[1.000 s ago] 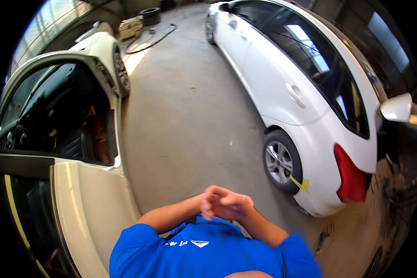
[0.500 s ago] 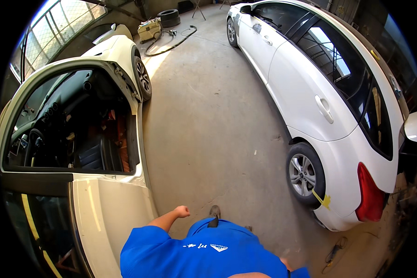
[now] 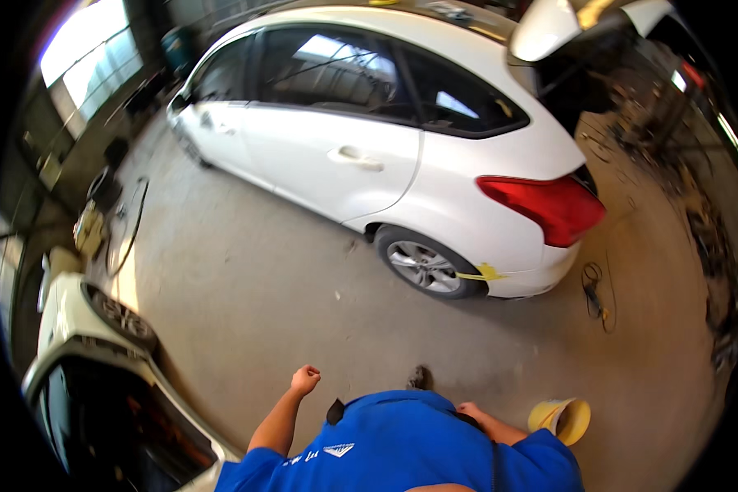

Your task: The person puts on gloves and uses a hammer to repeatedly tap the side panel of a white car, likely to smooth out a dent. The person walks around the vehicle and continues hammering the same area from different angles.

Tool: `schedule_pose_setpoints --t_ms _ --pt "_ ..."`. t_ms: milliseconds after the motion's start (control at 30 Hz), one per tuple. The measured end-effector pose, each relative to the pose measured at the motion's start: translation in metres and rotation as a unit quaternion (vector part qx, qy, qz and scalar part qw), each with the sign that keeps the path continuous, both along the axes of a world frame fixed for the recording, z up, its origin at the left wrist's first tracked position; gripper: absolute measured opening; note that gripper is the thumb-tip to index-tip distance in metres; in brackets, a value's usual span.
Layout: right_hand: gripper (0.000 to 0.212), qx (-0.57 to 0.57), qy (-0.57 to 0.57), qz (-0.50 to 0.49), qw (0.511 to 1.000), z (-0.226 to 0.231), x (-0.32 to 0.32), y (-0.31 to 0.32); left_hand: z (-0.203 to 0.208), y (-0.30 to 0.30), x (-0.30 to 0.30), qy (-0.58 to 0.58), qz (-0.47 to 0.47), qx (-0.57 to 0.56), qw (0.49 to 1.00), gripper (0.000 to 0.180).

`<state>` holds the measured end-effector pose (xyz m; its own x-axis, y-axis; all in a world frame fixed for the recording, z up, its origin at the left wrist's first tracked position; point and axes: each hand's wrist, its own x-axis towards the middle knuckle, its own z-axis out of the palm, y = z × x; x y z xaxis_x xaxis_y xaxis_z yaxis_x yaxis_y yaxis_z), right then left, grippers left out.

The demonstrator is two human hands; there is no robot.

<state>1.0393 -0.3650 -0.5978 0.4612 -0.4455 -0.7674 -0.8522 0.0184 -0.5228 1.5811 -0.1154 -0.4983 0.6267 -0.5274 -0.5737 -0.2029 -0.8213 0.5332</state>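
Observation:
My left hand hangs out in front of me on the left, over the concrete floor. Its fingers are loosely curled, and nothing shows in them. Close to my waist, my right hand is partly hidden by my blue shirt, so its fingers cannot be made out. Ahead stands a white hatchback with a red tail light. Yellow tape is stuck at its rear bumper beside the rear wheel. Neither hand touches the car.
A yellow bucket lies tilted by my right elbow. A coiled cable rests behind the hatchback. At the lower left is a cream car with an open door frame. Beyond it lie a hose and a beige machine. Scrap parts line the right side.
My view has swung right, bringing the hatchback across the front and the yellow bucket into sight. My left hand has stayed loosely curled. More of my right forearm shows now.

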Motion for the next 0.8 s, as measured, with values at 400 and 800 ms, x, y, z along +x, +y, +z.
schedule_pose_setpoints --t_ms 400,800 --pt "0.013 0.092 0.022 -0.259 0.961 -0.004 0.145 -0.234 0.035 -0.038 -0.035 -0.02 -0.028 0.035 0.999 0.029" --pt "0.026 -0.189 -0.088 0.222 0.953 0.1 0.413 -0.364 -0.032 0.061 0.056 0.16 0.261 0.235 0.922 0.022"
